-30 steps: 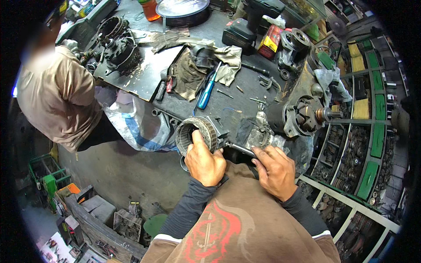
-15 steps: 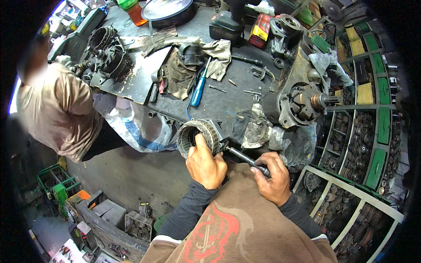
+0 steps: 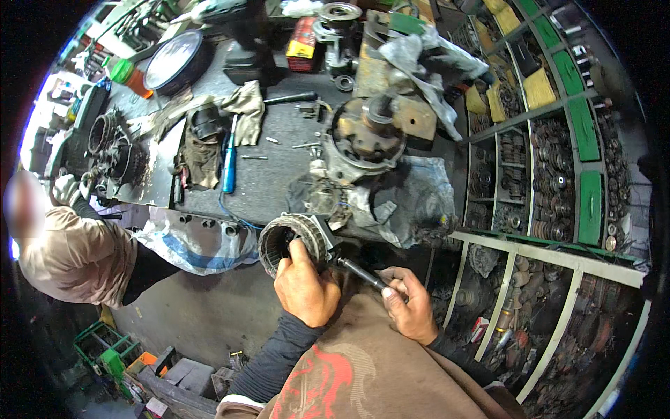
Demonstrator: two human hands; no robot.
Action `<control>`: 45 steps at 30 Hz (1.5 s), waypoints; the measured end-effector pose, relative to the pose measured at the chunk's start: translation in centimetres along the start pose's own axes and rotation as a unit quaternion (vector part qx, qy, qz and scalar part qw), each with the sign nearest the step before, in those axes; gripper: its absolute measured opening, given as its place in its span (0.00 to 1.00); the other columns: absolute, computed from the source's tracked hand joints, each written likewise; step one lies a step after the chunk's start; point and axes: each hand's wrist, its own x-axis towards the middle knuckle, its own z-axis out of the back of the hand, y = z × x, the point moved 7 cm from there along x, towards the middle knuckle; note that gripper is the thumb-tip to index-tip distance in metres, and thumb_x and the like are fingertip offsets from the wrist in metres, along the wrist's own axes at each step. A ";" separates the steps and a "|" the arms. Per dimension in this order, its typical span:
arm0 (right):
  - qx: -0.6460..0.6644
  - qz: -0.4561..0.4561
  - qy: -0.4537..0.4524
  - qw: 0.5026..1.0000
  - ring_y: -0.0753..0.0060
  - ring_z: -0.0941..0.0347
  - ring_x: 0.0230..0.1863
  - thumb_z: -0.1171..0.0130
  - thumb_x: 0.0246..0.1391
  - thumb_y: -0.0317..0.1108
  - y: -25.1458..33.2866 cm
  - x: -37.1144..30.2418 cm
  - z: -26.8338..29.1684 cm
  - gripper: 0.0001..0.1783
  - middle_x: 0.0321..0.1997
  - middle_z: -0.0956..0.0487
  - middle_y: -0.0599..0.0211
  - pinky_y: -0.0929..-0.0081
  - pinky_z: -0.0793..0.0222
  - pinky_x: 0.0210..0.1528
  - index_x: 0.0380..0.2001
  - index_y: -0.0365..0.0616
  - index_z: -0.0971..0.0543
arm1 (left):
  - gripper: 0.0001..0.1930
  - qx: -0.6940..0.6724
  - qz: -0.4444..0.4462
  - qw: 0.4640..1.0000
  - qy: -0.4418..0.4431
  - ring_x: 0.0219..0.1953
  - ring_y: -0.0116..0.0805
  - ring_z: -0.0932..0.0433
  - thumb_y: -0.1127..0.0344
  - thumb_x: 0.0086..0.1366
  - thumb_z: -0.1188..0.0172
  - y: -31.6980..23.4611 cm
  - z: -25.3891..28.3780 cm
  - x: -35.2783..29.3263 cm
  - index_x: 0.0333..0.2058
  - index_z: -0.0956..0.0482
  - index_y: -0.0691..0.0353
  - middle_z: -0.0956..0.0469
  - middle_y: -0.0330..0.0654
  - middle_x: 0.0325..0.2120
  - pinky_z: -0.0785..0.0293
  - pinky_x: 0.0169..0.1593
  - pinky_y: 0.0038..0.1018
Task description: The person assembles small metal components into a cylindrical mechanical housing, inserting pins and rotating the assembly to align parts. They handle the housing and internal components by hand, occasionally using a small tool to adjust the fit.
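Note:
My left hand [image 3: 307, 290] grips a ring-shaped alternator stator [image 3: 271, 237], its fingers reaching inside the ring and the thumb side facing me. My right hand [image 3: 408, 307] is closed round the dark handle of a slim straight tool [image 3: 361, 274]. The tool slants up to the left, its tip at the right side of the stator; whether it touches is too small to tell. Both hands are in front of my brown shirt, just off the bench edge. Beyond them an alternator housing with its rotor [image 3: 370, 133] stands on the bench.
On the dark workbench [image 3: 272, 164] lie a blue-handled screwdriver [image 3: 229, 164], rags [image 3: 246, 115] and small bolts. A red and yellow box [image 3: 301, 45] stands farther back. Shelves of parts [image 3: 551, 181] line the right. At the left a co-worker [image 3: 77, 244] handles another assembly [image 3: 112, 157].
My view has turned right, so the bench and co-worker appear farther left. The stator and tool stay in my hands, close together. The co-worker's gloved hand now shows at the left assembly.

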 end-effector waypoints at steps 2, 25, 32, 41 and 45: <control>0.239 -0.168 0.028 0.956 0.86 0.37 0.21 0.47 0.73 0.35 -2.4 -1.4 2.0 0.16 0.29 0.25 0.68 0.85 0.43 0.21 0.57 0.38 0.26 | 0.24 -0.013 -0.056 0.998 0.021 0.31 0.58 0.24 0.76 0.45 0.34 -2.8 -1.3 -0.9 0.42 0.32 0.65 0.22 0.51 0.21 0.29 0.39 0.46; 0.490 -0.135 -0.242 0.827 0.73 0.26 0.35 0.43 0.72 0.41 -19.2 -1.5 16.9 0.10 0.39 0.22 0.68 0.67 0.28 0.34 0.47 0.49 0.24 | 0.33 0.190 -0.242 0.946 0.101 0.30 0.48 0.17 0.69 0.46 0.32 -18.9 -22.1 -1.5 0.52 0.34 0.67 0.18 0.44 0.24 0.28 0.41 0.38; 0.460 -0.107 -0.231 0.851 0.73 0.26 0.37 0.40 0.67 0.36 -18.8 -1.2 16.9 0.08 0.41 0.22 0.71 0.70 0.29 0.33 0.45 0.49 0.24 | 0.35 0.194 -0.231 0.950 0.084 0.31 0.53 0.16 0.69 0.43 0.29 -18.9 -22.0 -1.6 0.51 0.35 0.67 0.18 0.46 0.23 0.27 0.44 0.41; 0.340 0.024 -0.252 0.906 0.76 0.28 0.26 0.45 0.75 0.42 -17.9 -1.4 17.9 0.13 0.30 0.26 0.71 0.74 0.31 0.28 0.42 0.42 0.24 | 0.27 0.197 -0.222 0.951 0.091 0.30 0.48 0.16 0.73 0.46 0.34 -19.8 -21.4 -1.5 0.47 0.33 0.66 0.17 0.45 0.25 0.29 0.43 0.35; 0.412 -0.055 -0.291 0.862 0.76 0.29 0.26 0.43 0.74 0.41 -19.0 -1.1 17.2 0.13 0.30 0.25 0.70 0.74 0.31 0.28 0.46 0.41 0.24 | 0.28 0.193 -0.221 0.950 0.108 0.30 0.48 0.16 0.73 0.46 0.34 -20.2 -21.4 -1.4 0.47 0.33 0.66 0.17 0.45 0.25 0.29 0.43 0.36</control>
